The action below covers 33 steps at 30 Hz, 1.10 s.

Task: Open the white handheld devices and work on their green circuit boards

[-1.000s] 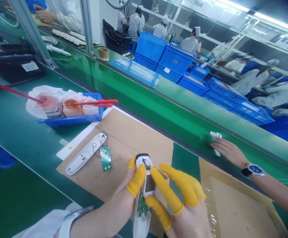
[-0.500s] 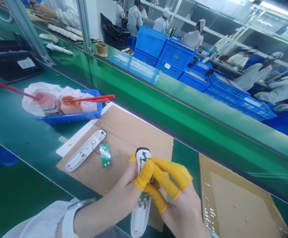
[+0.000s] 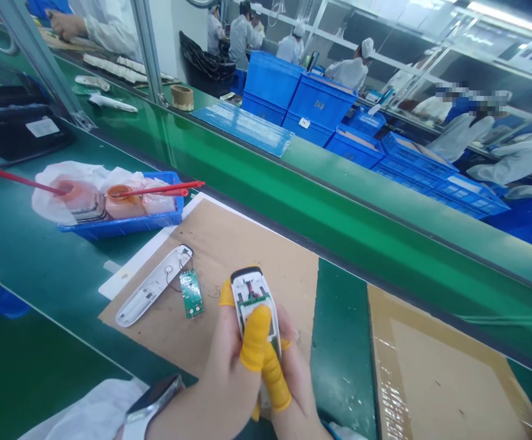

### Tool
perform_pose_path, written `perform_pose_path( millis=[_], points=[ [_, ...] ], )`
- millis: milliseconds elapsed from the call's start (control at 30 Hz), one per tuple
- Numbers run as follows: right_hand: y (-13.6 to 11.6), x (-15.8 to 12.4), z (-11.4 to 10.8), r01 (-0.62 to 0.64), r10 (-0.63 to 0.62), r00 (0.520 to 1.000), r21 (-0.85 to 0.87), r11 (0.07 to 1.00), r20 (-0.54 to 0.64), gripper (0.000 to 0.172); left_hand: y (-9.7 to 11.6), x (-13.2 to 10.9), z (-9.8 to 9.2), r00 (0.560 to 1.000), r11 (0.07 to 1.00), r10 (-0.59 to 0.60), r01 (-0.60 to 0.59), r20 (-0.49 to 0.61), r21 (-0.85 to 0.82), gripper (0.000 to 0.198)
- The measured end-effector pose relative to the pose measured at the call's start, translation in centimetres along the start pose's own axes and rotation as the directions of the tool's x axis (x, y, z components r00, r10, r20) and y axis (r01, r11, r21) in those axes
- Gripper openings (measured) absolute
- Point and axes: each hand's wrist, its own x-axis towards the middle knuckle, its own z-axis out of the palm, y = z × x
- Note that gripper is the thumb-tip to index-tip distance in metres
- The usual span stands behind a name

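An open white plastic housing (image 3: pixel 255 283) with a black tip is held in both my hands over the cardboard. Inside it sit a green circuit board (image 3: pixel 253 300) and thin red and black wires. My left hand (image 3: pixel 235 351) is closed around it, with its yellow-cotted thumb pressing down on the board. From the right side, my right hand (image 3: pixel 292 374) grips the same housing, its thumb, also in a yellow cot, along the lower part. My hands hide the housing's lower end. A second white housing (image 3: pixel 152 288) lies to the left, wired to a loose green circuit board (image 3: pixel 191 294).
Brown cardboard (image 3: pixel 233 235) covers the bench under my hands. A blue tray (image 3: pixel 128 230) with wrapped jars and red-handled sticks stands at the back left. A taped cardboard sheet (image 3: pixel 440 379) lies on the right. Beyond the green ledge are blue crates (image 3: pixel 321 101) and several people.
My right hand's fingers have moved off the housing's wires and now wrap its right side. The housing is raised and tilted slightly left, and my left thumb has shifted onto the board.
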Motion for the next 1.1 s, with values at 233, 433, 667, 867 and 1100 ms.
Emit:
perform_pose_path(
  millis=[233, 433, 667, 867, 1100],
  points=[
    [1.1, 1.2, -1.2, 0.028, -0.020, 0.998, -0.129, 0.991, 0.067, 0.039, 0.8, 1.9, -0.4, 0.982, 0.993, 0.064, -0.081, 0.177, 0.091, 0.037],
    [3.6, 11.9, -5.8, -0.184, 0.250, 0.941, -0.275, 0.944, 0.229, 0.039, 3.0, 6.1, -5.3, 0.972, 0.541, 0.208, -0.209, 0.112, 0.815, 0.051],
    [10.2, 25.0, -14.2, -0.529, 0.440, 0.845, -0.349, 0.773, -0.304, 0.026, 3.1, 7.6, -15.3, 0.992, 0.300, -0.014, 0.126, -0.128, 0.946, 0.047],
    [10.2, 26.5, -16.3, -0.589, 0.411, 0.782, -0.341, 0.733, -0.468, 0.032, 2.1, 7.4, -14.1, 0.996, 0.670, -0.072, 0.005, 0.058, 0.742, 0.037],
    [4.4, 14.6, -9.0, -0.413, 0.444, 0.880, -0.190, 0.891, 0.169, 0.073, 0.2, 4.2, -8.0, 0.963, 0.973, -0.117, 0.062, 0.241, 0.224, 0.044]
  ],
)
